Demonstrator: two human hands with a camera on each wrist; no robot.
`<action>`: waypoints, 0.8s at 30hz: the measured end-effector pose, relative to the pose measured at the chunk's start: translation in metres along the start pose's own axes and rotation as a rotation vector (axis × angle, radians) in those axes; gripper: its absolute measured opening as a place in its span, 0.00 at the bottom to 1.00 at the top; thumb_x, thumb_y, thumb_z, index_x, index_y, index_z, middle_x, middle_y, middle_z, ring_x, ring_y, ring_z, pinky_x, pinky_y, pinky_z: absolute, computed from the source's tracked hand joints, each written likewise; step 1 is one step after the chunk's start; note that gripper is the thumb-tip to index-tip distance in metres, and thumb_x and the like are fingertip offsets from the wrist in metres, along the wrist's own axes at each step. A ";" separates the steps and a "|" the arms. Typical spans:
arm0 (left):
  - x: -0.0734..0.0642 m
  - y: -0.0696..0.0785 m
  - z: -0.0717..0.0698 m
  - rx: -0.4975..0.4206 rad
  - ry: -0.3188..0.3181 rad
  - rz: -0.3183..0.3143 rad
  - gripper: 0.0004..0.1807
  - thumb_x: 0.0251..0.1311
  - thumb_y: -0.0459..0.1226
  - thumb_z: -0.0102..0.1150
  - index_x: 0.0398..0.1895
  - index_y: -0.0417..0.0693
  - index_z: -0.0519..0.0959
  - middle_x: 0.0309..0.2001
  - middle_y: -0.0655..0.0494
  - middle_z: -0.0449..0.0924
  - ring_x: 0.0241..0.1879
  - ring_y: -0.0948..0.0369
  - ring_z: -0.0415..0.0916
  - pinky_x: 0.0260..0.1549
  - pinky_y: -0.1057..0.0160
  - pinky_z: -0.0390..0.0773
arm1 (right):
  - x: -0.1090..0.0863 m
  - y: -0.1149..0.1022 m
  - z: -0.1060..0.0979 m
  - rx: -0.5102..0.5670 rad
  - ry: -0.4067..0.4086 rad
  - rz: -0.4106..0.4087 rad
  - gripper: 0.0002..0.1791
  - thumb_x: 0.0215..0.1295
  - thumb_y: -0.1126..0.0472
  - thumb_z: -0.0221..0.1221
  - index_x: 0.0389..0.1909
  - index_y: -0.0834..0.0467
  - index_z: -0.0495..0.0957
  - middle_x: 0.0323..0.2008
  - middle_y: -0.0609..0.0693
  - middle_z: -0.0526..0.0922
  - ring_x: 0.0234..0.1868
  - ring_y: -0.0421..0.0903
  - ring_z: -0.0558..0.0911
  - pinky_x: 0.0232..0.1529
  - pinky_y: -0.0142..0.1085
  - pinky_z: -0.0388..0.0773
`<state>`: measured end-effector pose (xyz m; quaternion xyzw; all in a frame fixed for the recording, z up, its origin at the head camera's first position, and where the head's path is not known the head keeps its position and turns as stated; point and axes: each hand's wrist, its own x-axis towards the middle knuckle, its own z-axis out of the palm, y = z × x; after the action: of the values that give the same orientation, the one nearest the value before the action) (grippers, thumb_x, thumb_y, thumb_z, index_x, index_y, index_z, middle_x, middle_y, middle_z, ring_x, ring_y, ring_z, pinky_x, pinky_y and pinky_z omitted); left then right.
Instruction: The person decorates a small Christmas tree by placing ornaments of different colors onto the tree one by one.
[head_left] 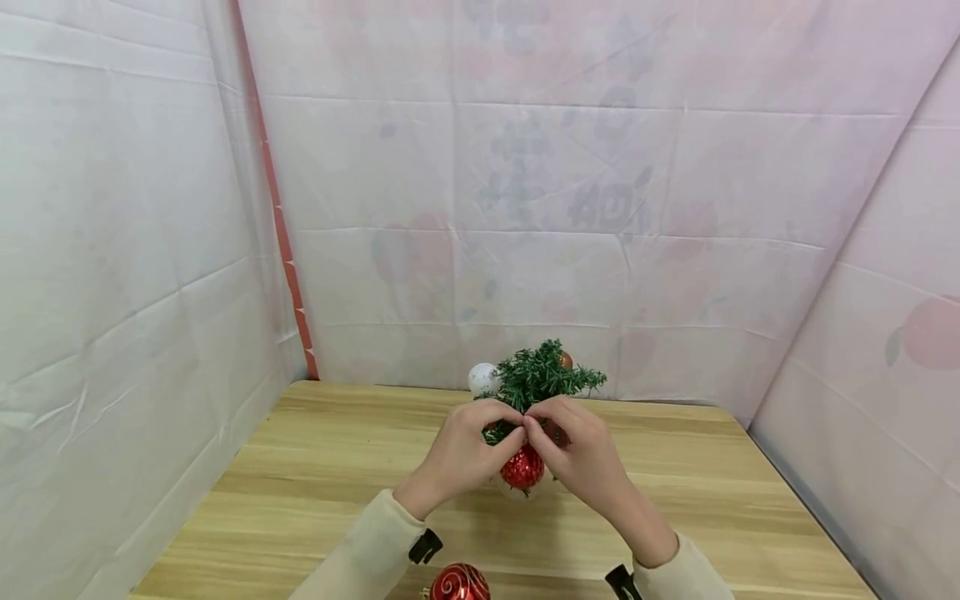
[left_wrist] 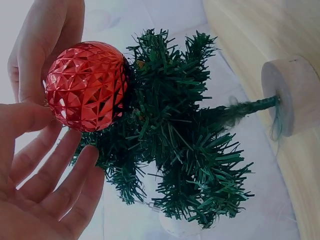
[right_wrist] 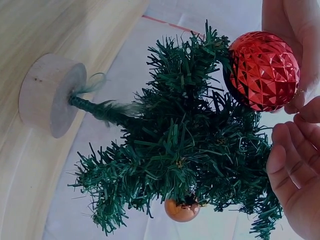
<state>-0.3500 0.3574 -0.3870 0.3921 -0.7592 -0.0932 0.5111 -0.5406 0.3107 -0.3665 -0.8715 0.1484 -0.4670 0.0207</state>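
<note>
A small artificial Christmas tree (head_left: 543,375) stands on a round pale base (left_wrist: 300,95). In front of its branches hangs a shiny red faceted bauble (head_left: 522,469). My left hand (head_left: 468,442) pinches with thumb and forefinger at the bauble's top, its other fingers spread loosely in the left wrist view. From the other side, my right hand (head_left: 585,450) pinches at the same spot, the two hands' fingertips meeting. The fingers hide most of the bauble's fastening. A white bauble (head_left: 483,379) and a copper-coloured bauble (right_wrist: 181,210) also hang on the tree.
Another red bauble (head_left: 459,583), with a swirl pattern, lies by the near edge of the wood-grain table (head_left: 337,467). Pale fabric sheets (head_left: 525,183) enclose the table at the back and both sides.
</note>
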 end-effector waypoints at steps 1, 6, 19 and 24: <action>0.000 0.000 0.000 0.009 0.009 0.005 0.06 0.66 0.39 0.62 0.42 0.52 0.86 0.43 0.62 0.86 0.44 0.66 0.82 0.43 0.58 0.83 | 0.000 0.000 0.000 -0.001 0.000 0.001 0.09 0.60 0.71 0.65 0.38 0.54 0.82 0.32 0.41 0.81 0.25 0.36 0.72 0.27 0.22 0.69; 0.001 0.001 0.002 0.068 0.042 0.031 0.05 0.63 0.38 0.65 0.39 0.51 0.88 0.40 0.61 0.86 0.42 0.67 0.82 0.41 0.62 0.83 | 0.000 -0.002 -0.001 0.000 -0.009 0.041 0.08 0.61 0.70 0.64 0.37 0.53 0.82 0.30 0.40 0.79 0.25 0.35 0.71 0.26 0.21 0.68; 0.002 0.000 0.005 0.041 0.088 0.019 0.03 0.61 0.35 0.65 0.33 0.51 0.87 0.37 0.61 0.86 0.37 0.65 0.83 0.37 0.63 0.83 | -0.006 0.001 -0.004 -0.009 -0.002 0.105 0.07 0.64 0.69 0.63 0.35 0.53 0.83 0.28 0.40 0.78 0.24 0.32 0.70 0.24 0.24 0.70; 0.002 -0.002 0.006 0.051 0.093 0.030 0.03 0.61 0.35 0.65 0.33 0.50 0.87 0.37 0.61 0.86 0.37 0.66 0.83 0.38 0.66 0.82 | -0.006 0.000 -0.005 -0.012 -0.005 0.106 0.08 0.66 0.71 0.60 0.36 0.54 0.82 0.26 0.40 0.75 0.23 0.31 0.66 0.24 0.22 0.65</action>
<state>-0.3542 0.3537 -0.3893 0.3976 -0.7426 -0.0479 0.5369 -0.5474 0.3130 -0.3688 -0.8635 0.1970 -0.4624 0.0405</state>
